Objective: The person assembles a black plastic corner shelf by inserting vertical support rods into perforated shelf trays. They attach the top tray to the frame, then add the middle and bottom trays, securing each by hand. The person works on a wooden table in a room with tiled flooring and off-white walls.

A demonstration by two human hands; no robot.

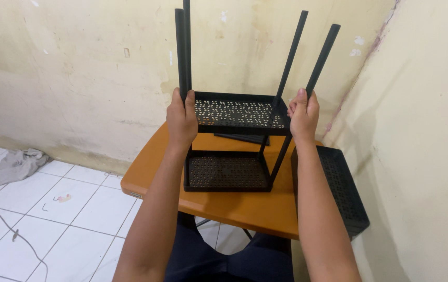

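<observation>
A black metal rack with perforated shelves stands on an orange table (245, 209). My left hand (182, 119) grips the near left post at the level of the upper shelf (237, 112). My right hand (303, 115) grips the near right post at the same height. The lower shelf (227, 171) rests on the tabletop. Several thin black posts (293, 52) rise above the upper shelf toward the wall.
A loose black perforated shelf (338, 188) leans at the table's right edge against the yellowish wall. Another flat black piece (242, 138) lies on the table behind the rack. A grey cloth (15, 164) and a cable (4, 224) lie on the white tiled floor at left.
</observation>
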